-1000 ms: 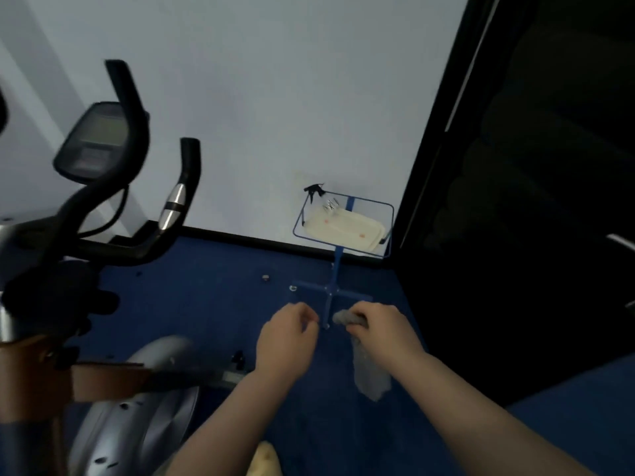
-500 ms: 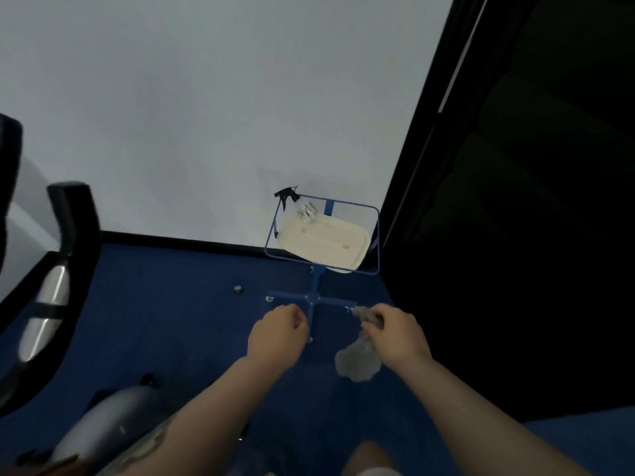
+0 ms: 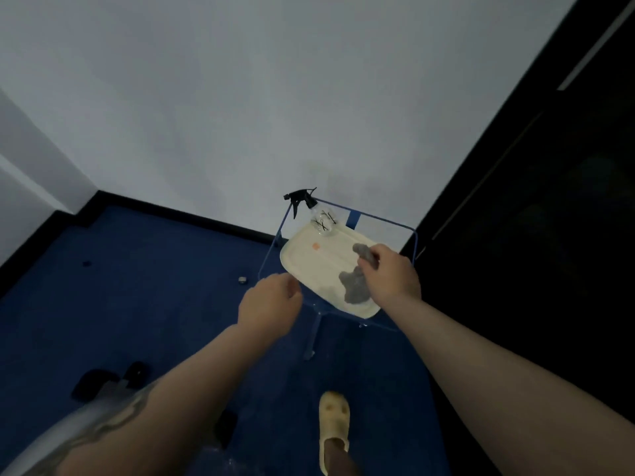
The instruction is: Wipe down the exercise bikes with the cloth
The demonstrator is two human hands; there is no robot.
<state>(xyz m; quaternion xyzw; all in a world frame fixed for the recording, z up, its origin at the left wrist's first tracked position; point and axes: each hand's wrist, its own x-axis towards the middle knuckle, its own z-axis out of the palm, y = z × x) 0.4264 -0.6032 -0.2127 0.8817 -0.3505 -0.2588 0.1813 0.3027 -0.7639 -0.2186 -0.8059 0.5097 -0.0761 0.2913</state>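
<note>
**Cloth held over the tray in the corner**

A pale wall (image 3: pixel 240 108) fills the upper part of the head view, meeting a dark blue floor (image 3: pixel 144 290) along a black skirting strip. To the right stands a black, unlit panel (image 3: pixel 549 235).

At the lower left a silver and black part of an exercise bike (image 3: pixel 86 407) shows, partly hidden behind the left forearm and too blurred to make out in detail.

In the corner stands a thin blue wire-frame stand (image 3: pixel 388 221) on slim legs, and on it rests a cream tray (image 3: pixel 319 266), its near edge tilted toward the viewer. At the tray's far end sits a clear spray bottle (image 3: pixel 323 221) with a black trigger head, upright, near the wall.

The right hand (image 3: pixel 391 276) is above the right part of the tray, fingers curled round the top of a grey cloth (image 3: pixel 355 286). The cloth hangs from that grip and its lower end bunches on the tray surface.

The left hand (image 3: pixel 271 304) is just left of the tray's near corner, over the floor, fingers loosely curled and holding nothing; it does not touch the tray.

Below, one foot in a pale yellow clog (image 3: pixel 333 427) stands on the floor. A small round object (image 3: pixel 242 279) lies on the floor left of the stand.
</note>
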